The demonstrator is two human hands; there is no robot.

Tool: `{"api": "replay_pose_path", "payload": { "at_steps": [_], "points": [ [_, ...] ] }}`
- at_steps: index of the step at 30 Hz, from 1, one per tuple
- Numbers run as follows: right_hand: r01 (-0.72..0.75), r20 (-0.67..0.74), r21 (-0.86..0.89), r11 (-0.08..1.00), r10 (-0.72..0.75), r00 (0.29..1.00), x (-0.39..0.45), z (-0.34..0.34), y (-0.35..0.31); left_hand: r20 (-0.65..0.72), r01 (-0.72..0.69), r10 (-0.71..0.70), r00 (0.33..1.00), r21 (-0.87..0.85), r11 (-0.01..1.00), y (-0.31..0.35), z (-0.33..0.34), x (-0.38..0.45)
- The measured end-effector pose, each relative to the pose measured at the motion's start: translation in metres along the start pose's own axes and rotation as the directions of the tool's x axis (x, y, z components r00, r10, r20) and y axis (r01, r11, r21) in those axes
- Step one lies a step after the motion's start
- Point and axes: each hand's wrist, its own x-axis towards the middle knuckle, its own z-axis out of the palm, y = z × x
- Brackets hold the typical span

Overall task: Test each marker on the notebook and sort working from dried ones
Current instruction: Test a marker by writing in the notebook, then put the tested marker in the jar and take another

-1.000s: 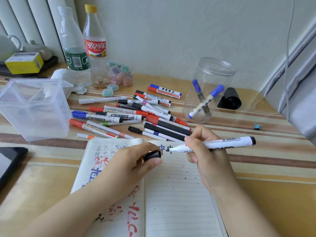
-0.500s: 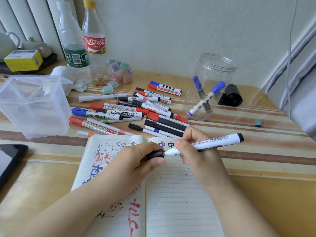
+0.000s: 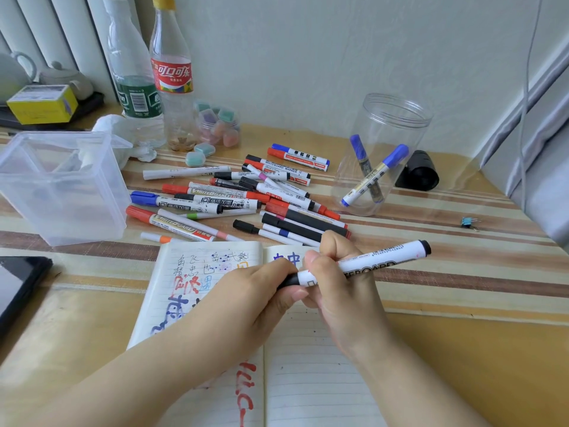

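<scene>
- Head view: black cap [image 3: 289,280] meets the whiteboard marker [image 3: 369,261] at its left end; the barrel's long axis rises to the right, above the open notebook [image 3: 308,365].
- Left hand [image 3: 246,306] pinches the cap; right hand [image 3: 338,282] is clamped on the barrel.
- Round jar [image 3: 385,155] lies nearer the right hand; square tub [image 3: 61,186] nearer the left.

A white marker [image 3: 366,262] with a black cap [image 3: 289,279] slants above the open notebook [image 3: 308,365], whose pages carry red, blue and black scribbles. Loose markers [image 3: 240,198] lie heaped behind it; two blue-capped ones [image 3: 374,174] stand in the clear jar [image 3: 381,155].
</scene>
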Motion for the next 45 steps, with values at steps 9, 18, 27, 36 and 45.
{"api": "replay_pose_path", "payload": {
  "at_steps": [9, 18, 27, 36, 45],
  "points": [
    [-0.120, 0.031, 0.097, 0.988, 0.118, 0.993, 0.005, 0.002, -0.001, -0.017, 0.068, -0.068, 0.998, 0.021, 0.997, -0.002, -0.002, 0.007],
    [0.066, -0.059, -0.676, 0.734, -0.144, 0.988, 0.002, -0.025, -0.022, -0.187, 0.364, -0.353, 0.917, 0.027, 0.931, 0.003, -0.009, 0.012],
    [0.499, 0.409, -0.858, 0.118, -0.430, 0.805, 0.015, -0.021, -0.027, -0.149, 0.374, -0.361, 0.921, 0.071, 0.925, 0.021, -0.009, 0.030],
    [0.400, 0.024, -0.827, 0.396, -0.686, 0.727, 0.047, -0.063, -0.128, -0.125, 0.299, -0.289, 0.949, 0.065, 0.952, 0.016, -0.014, 0.026],
    [0.166, -0.097, -0.907, 0.386, -0.578, 0.810, 0.122, -0.097, -0.168, -0.134, 0.238, -0.226, 0.965, 0.085, 0.967, 0.014, -0.021, 0.027]
  ]
}}
